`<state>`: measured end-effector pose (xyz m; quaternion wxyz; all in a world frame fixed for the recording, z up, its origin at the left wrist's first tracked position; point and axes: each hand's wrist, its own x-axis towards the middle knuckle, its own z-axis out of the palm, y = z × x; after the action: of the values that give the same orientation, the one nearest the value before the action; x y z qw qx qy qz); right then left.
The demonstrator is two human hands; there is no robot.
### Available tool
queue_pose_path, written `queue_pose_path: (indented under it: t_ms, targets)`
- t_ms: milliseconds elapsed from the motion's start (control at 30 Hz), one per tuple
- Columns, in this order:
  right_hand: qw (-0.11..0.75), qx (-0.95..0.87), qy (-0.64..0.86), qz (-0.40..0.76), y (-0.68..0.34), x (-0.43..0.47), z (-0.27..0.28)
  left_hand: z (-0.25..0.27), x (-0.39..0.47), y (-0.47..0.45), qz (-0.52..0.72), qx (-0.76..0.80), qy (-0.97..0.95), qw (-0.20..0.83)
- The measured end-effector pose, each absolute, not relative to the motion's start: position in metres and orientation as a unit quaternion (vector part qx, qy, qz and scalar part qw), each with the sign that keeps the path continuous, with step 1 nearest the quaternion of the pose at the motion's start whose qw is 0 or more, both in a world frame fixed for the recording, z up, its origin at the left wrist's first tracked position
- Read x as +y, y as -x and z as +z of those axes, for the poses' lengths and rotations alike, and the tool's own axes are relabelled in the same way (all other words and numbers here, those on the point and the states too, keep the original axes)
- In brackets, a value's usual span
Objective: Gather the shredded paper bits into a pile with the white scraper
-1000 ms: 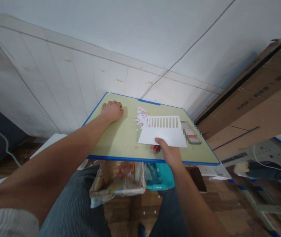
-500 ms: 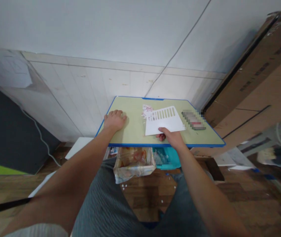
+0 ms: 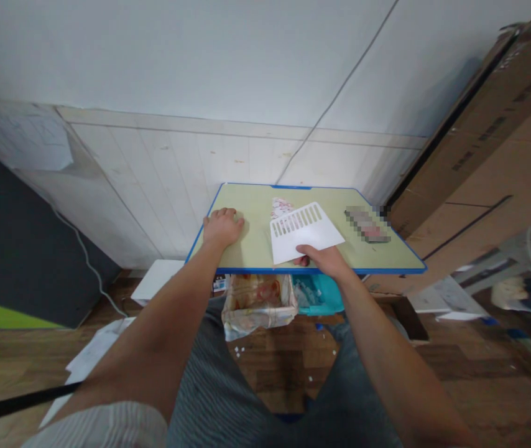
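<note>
My right hand [image 3: 316, 257] pinches the near edge of a white card [image 3: 300, 239] with a row of several elongated slots along its far side. Thumb on top, fingers underneath, it holds the card tilted just over the small table [image 3: 256, 252]. Partly under the card's far left corner lies a piece with red-and-white markings [image 3: 280, 207], perhaps a printed bag or sheet. My left hand [image 3: 223, 227] rests palm down at the table's left side, fingers spread, holding nothing.
A blurred-out phone-like object [image 3: 367, 225] lies at the table's right. Below the front edge are a lined bin [image 3: 260, 317] and a turquoise container [image 3: 319, 302] with clear scraps. Cardboard boxes [image 3: 489, 162] stand at right; a white wall [image 3: 200, 74] rises behind.
My right hand has turned the card slightly and drawn it a little toward me, baring more of the red-marked piece. My left hand stays flat on the table.
</note>
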<state>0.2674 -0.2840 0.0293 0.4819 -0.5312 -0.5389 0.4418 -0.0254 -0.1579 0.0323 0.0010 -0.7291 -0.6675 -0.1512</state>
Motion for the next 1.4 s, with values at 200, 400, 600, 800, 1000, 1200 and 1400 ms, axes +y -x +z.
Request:
queue_pose_path:
  t_ms: [200, 400, 600, 800, 1000, 1200, 1400]
  targets:
    - [0.481, -0.546, 0.510, 0.460, -0.271, -0.285, 0.029, 0.033, -0.158, 0.025, -0.149, -0.667, 0.730, -0.002]
    - [0.519, -0.520, 0.501, 0.457, -0.273, -0.284, 0.028, 0.032, -0.157, 0.025, -0.149, -0.671, 0.726, 0.000]
    - [0.596, -0.449, 0.525, 0.410, -0.275, -0.267, 0.016, 0.035, -0.160, 0.024, -0.152, -0.670, 0.727, -0.008]
    - [0.654, -0.399, 0.545, 0.341, -0.277, -0.248, 0.006, 0.037, -0.163, 0.023, -0.153, -0.669, 0.727, -0.002]
    - [0.617, -0.458, 0.553, 0.322, -0.286, -0.233, 0.018, 0.036, -0.162, 0.023, -0.155, -0.671, 0.725, -0.007]
    - [0.562, -0.514, 0.558, 0.330, -0.269, -0.218, 0.022, 0.034, -0.160, 0.023, -0.151, -0.675, 0.722, 0.000]
    - [0.521, -0.531, 0.577, 0.337, -0.251, -0.209, 0.023, 0.034, -0.160, 0.022, -0.146, -0.679, 0.720, 0.004]
